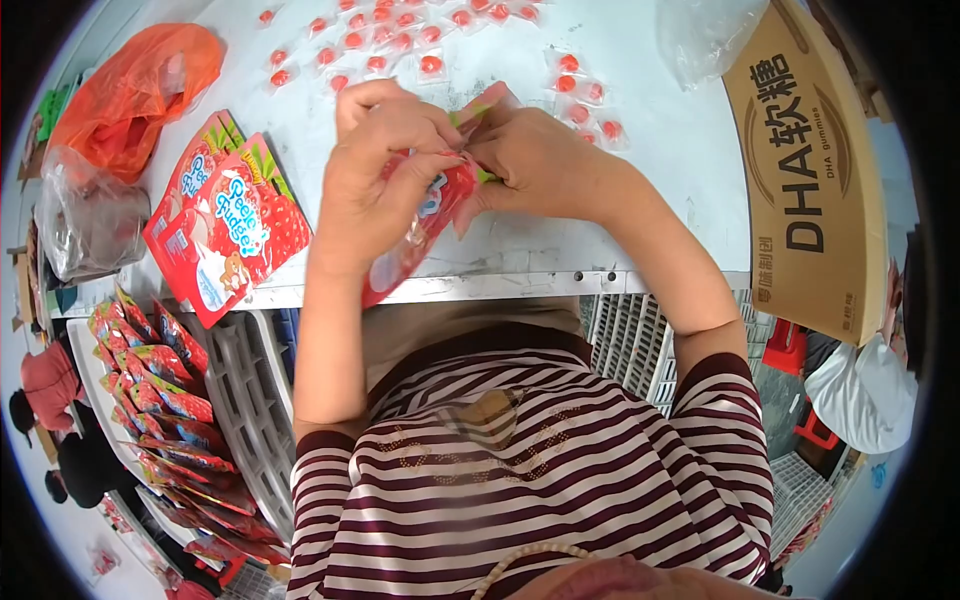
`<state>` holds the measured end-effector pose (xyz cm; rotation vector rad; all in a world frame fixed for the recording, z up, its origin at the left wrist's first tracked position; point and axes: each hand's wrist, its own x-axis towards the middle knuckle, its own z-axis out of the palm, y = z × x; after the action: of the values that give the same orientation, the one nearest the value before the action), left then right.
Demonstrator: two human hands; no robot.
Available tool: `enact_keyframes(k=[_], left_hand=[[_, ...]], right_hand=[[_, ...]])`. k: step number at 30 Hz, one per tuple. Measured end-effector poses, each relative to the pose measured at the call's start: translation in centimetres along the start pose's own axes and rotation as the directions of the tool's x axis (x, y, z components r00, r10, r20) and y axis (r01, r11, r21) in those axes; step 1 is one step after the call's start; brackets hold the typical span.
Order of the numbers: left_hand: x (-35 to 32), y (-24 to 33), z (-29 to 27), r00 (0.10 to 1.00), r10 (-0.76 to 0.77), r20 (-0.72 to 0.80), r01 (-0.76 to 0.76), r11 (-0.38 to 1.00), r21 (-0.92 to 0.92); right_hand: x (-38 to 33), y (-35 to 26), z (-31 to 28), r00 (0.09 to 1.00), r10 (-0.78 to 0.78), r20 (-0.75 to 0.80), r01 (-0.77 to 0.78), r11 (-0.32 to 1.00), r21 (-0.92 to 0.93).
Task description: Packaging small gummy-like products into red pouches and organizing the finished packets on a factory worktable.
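Over the table's near edge I hold a red candy pouch [408, 262] tilted between both hands. My left hand [372, 165] is closed on its upper edge, thumb and fingers pinching the film. At the pouch's green-topped end my right hand [545, 160] is closed too, its fingertips partly hidden in the folds; whether some are inside the mouth I cannot tell. Two flat pouches [245, 235] of the same red, strawberry-printed kind lie overlapping left of my left hand. Beyond my hands are many small clear-wrapped red candies [402, 40], with a smaller group [580, 112] near my right hand.
A brown cardboard box [810, 190] stands at the table's right, beside a clear plastic bag [705, 40]. An orange-red bag [135, 95] and a clear bag [90, 215] lie at the left. Below them, a grey crate [245, 400] sits by a row of pouches [165, 400].
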<state>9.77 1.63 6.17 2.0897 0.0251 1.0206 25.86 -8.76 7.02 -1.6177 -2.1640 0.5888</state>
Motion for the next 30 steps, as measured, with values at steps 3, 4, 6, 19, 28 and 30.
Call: enact_keyframes(k=[3,4,6,19,28,30], left_hand=[[1.0,2.0,-1.2,0.994,-0.089,0.064,0.077,0.981,0.176],[1.4,2.3,-2.0,0.974,-0.092,0.206,0.017,0.939,0.342],[2.0,3.3,-3.1,0.912,-0.044,0.408,-0.219,0.788,0.575],[1.2,5.7,0.4,0.891,-0.034,0.452,-0.212,0.851,0.481],[2.0,4.6,0.7,0.922,-0.065,0.381,-0.131,0.875,0.467],[2.2,5.3,0.1,0.920,-0.079,0.383,-0.130,0.862,0.490]], right_hand=[[-0.2,-0.7,-0.3,0.992,-0.025,-0.124,0.011,0.994,-0.109],[-0.3,-1.0,-0.2,0.992,-0.027,-0.123,0.014,0.994,-0.107],[-0.4,-1.6,0.1,0.986,-0.147,-0.074,0.115,0.939,-0.326],[-0.5,-2.2,-4.3,0.782,0.575,-0.241,-0.102,0.500,0.860],[-1.8,1.6,-2.1,0.505,0.703,-0.501,0.012,0.574,0.819],[-4.8,4.6,-2.0,0.592,0.679,-0.435,0.027,0.522,0.852]])
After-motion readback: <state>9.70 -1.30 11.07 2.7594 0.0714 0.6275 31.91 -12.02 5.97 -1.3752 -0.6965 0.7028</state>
